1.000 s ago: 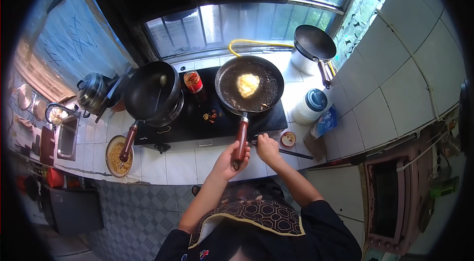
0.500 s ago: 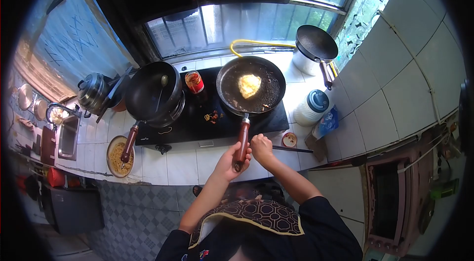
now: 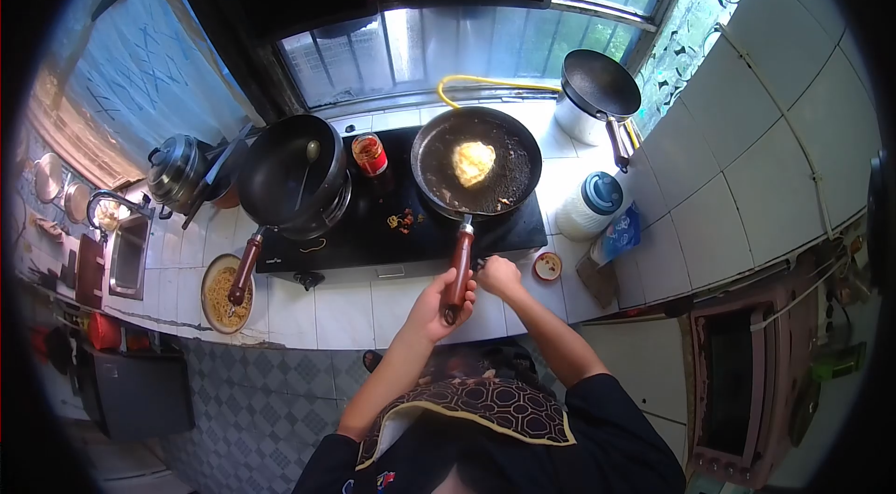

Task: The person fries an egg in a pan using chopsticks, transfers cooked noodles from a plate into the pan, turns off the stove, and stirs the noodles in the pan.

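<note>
Gripping glossy handle [image 3: 461, 261]: left hand [image 3: 437, 306]; lumpy egg [image 3: 473, 163] in round pan [image 3: 512, 168].

Daylight from the barred window [image 3: 392, 55] brightens the tiled counter [image 3: 350, 307]; black surroundings lie deep in shadow, and fisheye distortion curves the dark edges.

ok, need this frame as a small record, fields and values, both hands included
left_hand: left hand, grip closed on brown handle
right_hand: right hand, at stove's front edge right of the handle; fingertip contact unclear
pan: frying pan, on right side of black stove
pan_contents: pale yellow food piece, probably egg
left_side: wok with long spoon inside
between: open red jar
counter_left: bowl of noodles
</note>
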`<state>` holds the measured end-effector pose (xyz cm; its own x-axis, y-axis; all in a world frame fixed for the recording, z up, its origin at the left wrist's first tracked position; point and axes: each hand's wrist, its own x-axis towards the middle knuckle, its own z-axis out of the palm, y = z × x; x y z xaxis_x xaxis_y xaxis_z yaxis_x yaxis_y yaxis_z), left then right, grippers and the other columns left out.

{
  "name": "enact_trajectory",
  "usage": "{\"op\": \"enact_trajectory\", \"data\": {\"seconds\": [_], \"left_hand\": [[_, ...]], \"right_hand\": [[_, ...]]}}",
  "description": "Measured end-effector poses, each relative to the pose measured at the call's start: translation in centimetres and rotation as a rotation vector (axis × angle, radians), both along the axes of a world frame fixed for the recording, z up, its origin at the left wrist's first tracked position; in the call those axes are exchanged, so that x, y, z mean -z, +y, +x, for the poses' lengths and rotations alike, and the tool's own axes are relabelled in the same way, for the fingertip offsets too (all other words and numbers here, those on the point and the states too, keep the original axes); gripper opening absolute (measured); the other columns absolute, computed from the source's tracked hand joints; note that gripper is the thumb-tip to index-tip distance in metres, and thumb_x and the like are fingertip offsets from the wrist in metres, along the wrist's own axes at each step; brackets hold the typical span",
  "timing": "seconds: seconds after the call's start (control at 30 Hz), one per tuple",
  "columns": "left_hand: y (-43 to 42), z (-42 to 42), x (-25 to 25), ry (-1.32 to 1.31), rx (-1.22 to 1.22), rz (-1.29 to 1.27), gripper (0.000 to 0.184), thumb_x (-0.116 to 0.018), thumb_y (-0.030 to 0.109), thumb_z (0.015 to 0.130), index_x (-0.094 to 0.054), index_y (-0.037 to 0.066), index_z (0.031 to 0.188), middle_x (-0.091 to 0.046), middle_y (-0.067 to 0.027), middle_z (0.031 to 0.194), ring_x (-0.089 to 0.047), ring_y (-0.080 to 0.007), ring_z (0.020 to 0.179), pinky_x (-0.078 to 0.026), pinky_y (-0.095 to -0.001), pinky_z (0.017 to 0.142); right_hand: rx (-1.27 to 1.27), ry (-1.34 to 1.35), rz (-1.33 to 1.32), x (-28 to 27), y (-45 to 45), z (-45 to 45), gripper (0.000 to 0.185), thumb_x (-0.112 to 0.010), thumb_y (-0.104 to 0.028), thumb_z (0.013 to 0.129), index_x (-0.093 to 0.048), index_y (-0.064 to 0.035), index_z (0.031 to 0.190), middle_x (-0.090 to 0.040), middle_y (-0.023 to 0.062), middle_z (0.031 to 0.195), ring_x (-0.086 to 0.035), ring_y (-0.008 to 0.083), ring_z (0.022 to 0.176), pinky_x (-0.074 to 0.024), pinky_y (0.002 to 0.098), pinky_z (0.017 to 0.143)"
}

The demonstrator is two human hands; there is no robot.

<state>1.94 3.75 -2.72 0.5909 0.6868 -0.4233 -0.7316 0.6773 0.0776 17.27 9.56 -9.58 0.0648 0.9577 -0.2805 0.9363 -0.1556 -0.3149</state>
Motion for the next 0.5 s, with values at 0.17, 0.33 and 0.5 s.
{"op": "enact_trajectory", "data": {"seconds": [0.17, 0.33, 0.5], "left_hand": [[-0.1, 0.0, -0.1, 0.018, 0.001, 0.010, 0.035, -0.049, 0.026, 0.086, -0.045, 0.001, 0.110, -0.054, -0.0085, 0.087, -0.055, -0.0173, 0.072, -0.052, -0.0278, 0.060], [-0.4, -0.4, -0.1, 0.082, 0.025, 0.045, 0.036, -0.050, 0.026, 0.086, -0.046, 0.001, 0.111, -0.056, -0.0112, 0.096, -0.059, -0.0195, 0.076, -0.053, -0.0292, 0.063], [-0.8, -0.8, -0.5, -0.031, 0.018, 0.070, 0.038, -0.049, 0.029, 0.086, -0.046, 0.001, 0.111, -0.055, -0.0152, 0.104, -0.060, -0.0230, 0.084, -0.054, -0.0317, 0.068]], "right_hand": [[0.057, 0.305, -0.343, 0.3, 1.4, 1.9, 0.033, -0.053, -0.033, 0.078, -0.063, -0.0023, 0.083, -0.063, 0.0147, 0.072, -0.063, 0.0295, 0.069, -0.0490, 0.0400, 0.067], [-0.094, 0.009, -0.056, -4.8, -0.6, 3.7, 0.026, -0.056, -0.028, 0.077, -0.064, -0.0039, 0.083, -0.062, 0.0192, 0.086, -0.060, 0.0338, 0.082, -0.0471, 0.0428, 0.073], [0.058, 0.190, 0.341, -14.6, -3.3, 7.3, 0.021, -0.051, -0.023, 0.083, -0.062, -0.0049, 0.085, -0.061, 0.0166, 0.081, -0.059, 0.0329, 0.077, -0.0456, 0.0399, 0.068]]}}
